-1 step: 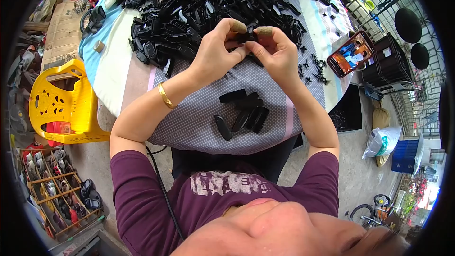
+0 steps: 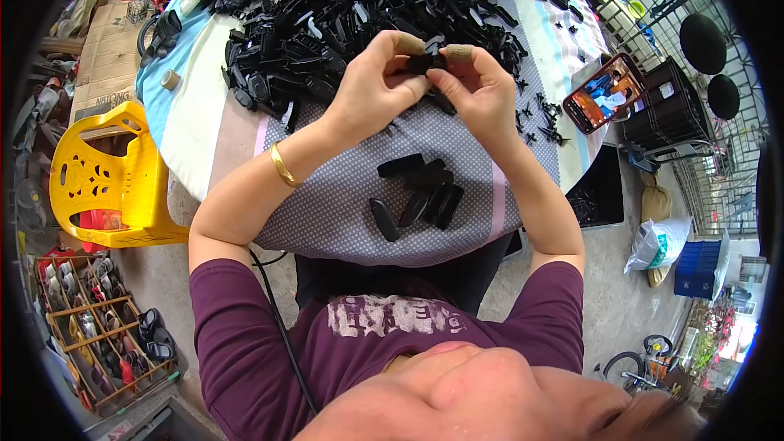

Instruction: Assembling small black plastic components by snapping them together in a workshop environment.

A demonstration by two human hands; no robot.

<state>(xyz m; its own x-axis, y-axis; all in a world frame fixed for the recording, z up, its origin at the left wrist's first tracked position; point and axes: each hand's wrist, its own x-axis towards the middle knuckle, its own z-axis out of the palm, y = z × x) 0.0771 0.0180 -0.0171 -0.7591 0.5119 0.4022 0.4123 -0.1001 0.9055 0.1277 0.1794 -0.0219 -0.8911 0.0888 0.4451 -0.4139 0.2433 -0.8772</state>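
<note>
Between my two hands, at the near edge of a large heap of black plastic parts (image 2: 310,33), is a small black plastic piece (image 2: 424,62). My left hand (image 2: 377,88) pinches it from one side with thumb and forefinger. On its other side, my right hand (image 2: 478,91) has thumb and forefinger closed on it. Tan coverings wrap both forefinger tips. Fingers hide much of the piece, so its exact shape cannot be told. Nearer me, several long black plastic pieces (image 2: 416,196) lie in a loose group on the patterned tablecloth (image 2: 327,212).
Small black star-like bits (image 2: 545,118) are scattered right of my right hand. A phone (image 2: 606,94) showing a picture leans at the table's right edge. A tape roll (image 2: 170,79) sits at the left; beyond it stands a yellow chair (image 2: 122,175). A black tub (image 2: 600,188) is below right.
The small black piece has turned slightly between my fingertips, and my right thumb and forefinger have shifted a little. The pieces on the cloth have not moved.
</note>
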